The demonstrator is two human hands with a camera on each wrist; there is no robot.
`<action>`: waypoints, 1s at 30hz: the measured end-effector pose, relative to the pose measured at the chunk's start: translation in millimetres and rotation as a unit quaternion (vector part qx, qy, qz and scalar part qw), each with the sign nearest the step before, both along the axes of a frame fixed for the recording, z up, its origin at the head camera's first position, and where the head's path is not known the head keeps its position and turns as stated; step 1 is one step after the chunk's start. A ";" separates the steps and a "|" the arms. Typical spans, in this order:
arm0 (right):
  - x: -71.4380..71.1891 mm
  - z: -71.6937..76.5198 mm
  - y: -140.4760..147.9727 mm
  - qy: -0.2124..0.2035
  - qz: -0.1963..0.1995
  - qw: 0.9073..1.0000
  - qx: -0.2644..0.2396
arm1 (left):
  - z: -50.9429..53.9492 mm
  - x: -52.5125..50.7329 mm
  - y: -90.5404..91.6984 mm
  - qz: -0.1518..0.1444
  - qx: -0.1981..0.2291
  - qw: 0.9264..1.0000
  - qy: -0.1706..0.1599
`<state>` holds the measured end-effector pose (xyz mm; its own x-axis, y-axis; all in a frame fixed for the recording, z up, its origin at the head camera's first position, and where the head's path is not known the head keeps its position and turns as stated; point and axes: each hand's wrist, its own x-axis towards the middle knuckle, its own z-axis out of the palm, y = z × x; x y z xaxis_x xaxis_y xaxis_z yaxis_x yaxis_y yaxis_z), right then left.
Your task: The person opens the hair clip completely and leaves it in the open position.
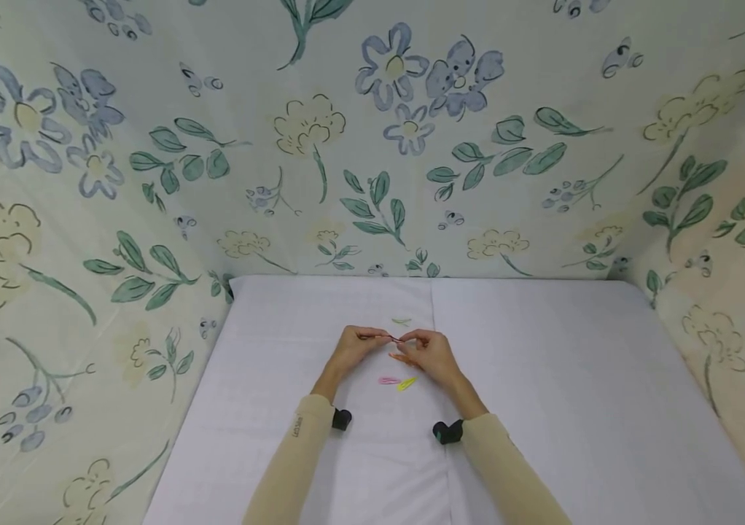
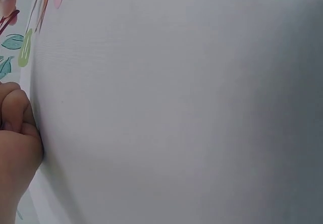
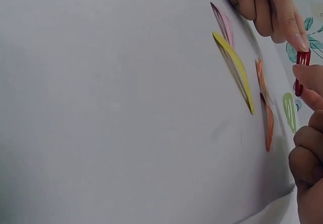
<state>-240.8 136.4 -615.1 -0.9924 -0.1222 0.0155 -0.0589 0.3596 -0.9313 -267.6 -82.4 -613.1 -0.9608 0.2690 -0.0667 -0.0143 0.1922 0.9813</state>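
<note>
Red hair clip [image 1: 396,339], one: we list it just below the centre of the head view, pinched at one end by the left hand [image 1: 354,350] and at the other by the right hand [image 1: 431,357]. Both grips are closed on it, finger and thumb together. We find it again at the right edge of the right wrist view, its slotted face [image 3: 303,58] partly behind a fingertip.

Orange clip pieces [image 3: 268,125]: right part of the right wrist view, two lengths end to end; we cannot tell whether they form one clip or two. In the head view we note them below the hands, partly covered by the right one.

Light-green clip [image 1: 402,321], one: just above the hands in the head view, lying by itself.

Pink clip [image 1: 388,380] and yellow clip [image 1: 407,383], one each: below the hands in the head view, side by side, the yellow slanting.

Beige sleeves [image 1: 287,459], two, lower middle of the head view, each with a black wrist device [image 1: 342,419].

White-covered table [image 1: 556,394]: lower half. Floral cloth [image 1: 228,87]: upper half and sides.
</note>
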 end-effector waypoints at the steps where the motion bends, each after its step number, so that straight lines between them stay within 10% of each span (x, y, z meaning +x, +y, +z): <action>1: -0.7 1.1 1.0 -0.002 0.002 1.000 0.005 | 0.1 -0.4 0.2 0.001 0.000 1.000 -0.001; 20: -14.9 1.1 9.6 0.044 -0.023 0.990 0.129 | 3.4 -20.9 22.3 0.005 -0.166 0.981 0.097; 30: -20.5 -8.0 5.7 0.062 -0.068 0.986 0.139 | 6.1 -24.6 29.0 0.036 -0.186 0.979 0.077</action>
<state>-261.3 142.0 -623.1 -0.9925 -0.0046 0.1224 -0.0996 0.6120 -0.7846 -292.3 -53.4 -607.0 -0.9829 0.1842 -0.0003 0.1009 0.5398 0.8357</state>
